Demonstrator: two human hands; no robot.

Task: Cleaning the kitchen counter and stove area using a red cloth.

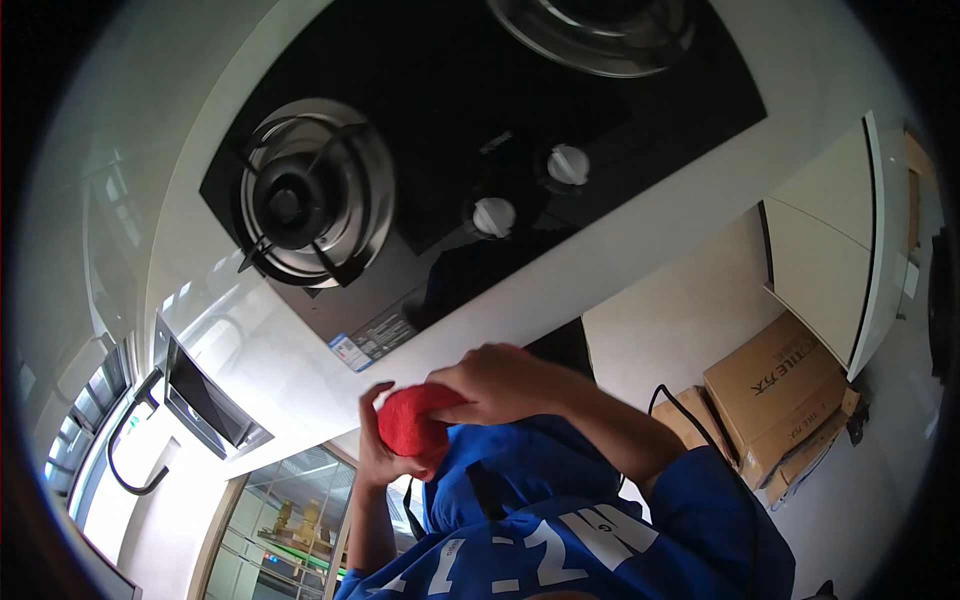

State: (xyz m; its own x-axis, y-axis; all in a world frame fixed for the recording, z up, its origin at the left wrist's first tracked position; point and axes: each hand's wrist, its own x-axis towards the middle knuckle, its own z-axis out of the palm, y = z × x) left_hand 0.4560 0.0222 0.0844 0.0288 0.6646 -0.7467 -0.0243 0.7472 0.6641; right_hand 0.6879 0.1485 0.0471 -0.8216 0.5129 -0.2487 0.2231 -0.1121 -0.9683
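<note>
A bunched red cloth (411, 424) is held between both hands, in front of my chest and close to the front edge of the pale countertop (480, 306). My left hand (381, 459) cups it from the left, thumb and fingers spread around it. From the upper right, my right hand (499, 382) grips the cloth, with its fingers pressed into the folds. A little more red shows behind the right knuckles. Beyond the hands lies a black glass gas hob (442, 97), on the far side of the counter edge.
The hob carries a left burner with a pan support (289, 202), another burner (600, 37) and two control knobs (493, 217). To the left are a sink (206, 397) and a black curved faucet (112, 442). Cardboard boxes (780, 382) stand on the floor at right, near a pale cabinet (821, 240).
</note>
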